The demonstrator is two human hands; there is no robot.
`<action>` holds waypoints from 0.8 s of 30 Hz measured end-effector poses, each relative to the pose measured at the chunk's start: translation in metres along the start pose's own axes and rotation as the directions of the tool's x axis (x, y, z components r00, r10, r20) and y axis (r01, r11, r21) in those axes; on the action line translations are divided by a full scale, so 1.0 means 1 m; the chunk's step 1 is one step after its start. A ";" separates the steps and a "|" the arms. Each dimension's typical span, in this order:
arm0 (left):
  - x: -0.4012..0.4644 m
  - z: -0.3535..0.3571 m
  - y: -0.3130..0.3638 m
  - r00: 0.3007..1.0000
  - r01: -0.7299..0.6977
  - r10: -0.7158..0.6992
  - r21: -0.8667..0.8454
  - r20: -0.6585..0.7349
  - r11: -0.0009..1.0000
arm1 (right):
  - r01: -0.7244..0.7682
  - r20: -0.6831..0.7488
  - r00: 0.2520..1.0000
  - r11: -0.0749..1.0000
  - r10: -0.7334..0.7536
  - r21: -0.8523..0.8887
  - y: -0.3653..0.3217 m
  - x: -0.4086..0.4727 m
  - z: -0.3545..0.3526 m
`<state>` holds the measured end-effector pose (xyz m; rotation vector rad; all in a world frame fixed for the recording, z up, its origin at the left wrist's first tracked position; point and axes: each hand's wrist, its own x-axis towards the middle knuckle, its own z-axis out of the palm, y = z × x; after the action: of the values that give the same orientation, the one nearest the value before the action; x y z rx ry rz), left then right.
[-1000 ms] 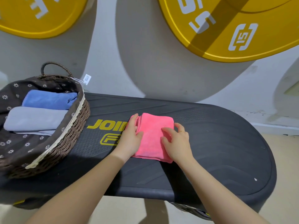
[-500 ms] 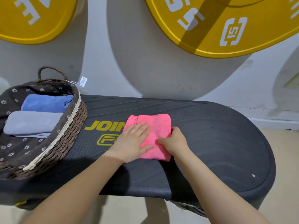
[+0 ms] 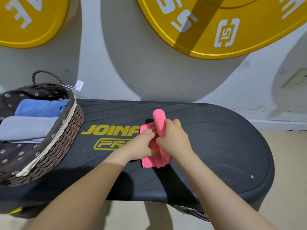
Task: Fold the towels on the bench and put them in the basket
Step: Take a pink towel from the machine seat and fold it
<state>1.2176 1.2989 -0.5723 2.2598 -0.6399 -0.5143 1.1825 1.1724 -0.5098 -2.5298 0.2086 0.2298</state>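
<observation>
1. The right hand (image 3: 172,138) is clenched around the pink towel (image 3: 157,128), its fingers wrapped over a bunched, rolled part that stands up above the fist; gripping it this way looks meant to turn that side over onto the rest.
2. The left hand (image 3: 142,143) presses in against the same towel from the left, fingertips tucked into the cloth beside the right hand, seemingly pinching a layer to keep the lower part from sliding (how many layers it has hold of I cannot tell, since the two hands overlap).
3. The towel sits near the middle of the black step bench (image 3: 224,146), partly on its surface and partly lifted; the near end lies flat below the wrists, showing several stacked edges.
4. It is bright pink, soft and fuzzy, probably microfibre, and it droops and rounds over where unsupported, so it will likely need smoothing once laid down.
5. At the bench's left end stands the wicker basket (image 3: 66,138) with a dark flowered liner, well apart from the hands.
6. Inside it lie a folded blue towel (image 3: 39,107) and, nearer the camera, a folded grey towel (image 3: 26,128), side by side and touching (room remains in front of them), so I judge the pink one to be the last.
</observation>
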 end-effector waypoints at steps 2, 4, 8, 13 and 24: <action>-0.006 -0.009 -0.005 0.992 0.091 -0.112 -0.318 -0.050 0.944 | 0.030 -0.009 0.999 0.998 -0.031 -0.060 -0.012 -0.004 0.008; -0.008 -0.019 -0.011 0.958 0.167 -0.275 -0.609 -0.087 0.775 | 0.038 0.004 0.999 0.994 -0.038 -0.102 -0.020 -0.007 0.018; -0.010 -0.023 -0.013 0.878 0.216 -0.465 -0.773 -0.113 0.596 | 0.115 0.160 0.983 0.976 -0.085 -0.187 -0.026 -0.013 0.036; 0.000 -0.012 -0.022 0.827 0.261 -0.446 -0.469 -0.342 0.844 | 0.172 0.278 0.949 0.983 -0.148 -0.061 -0.026 -0.006 0.026; 0.018 -0.029 -0.015 0.965 0.230 -0.180 0.284 -0.190 0.931 | -0.128 0.162 0.978 0.992 0.130 -0.018 0.024 0.006 0.039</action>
<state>1.2517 1.3129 -0.5670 2.6476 -0.4236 -0.3447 1.1790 1.1750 -0.5560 -2.4922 0.3078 0.4877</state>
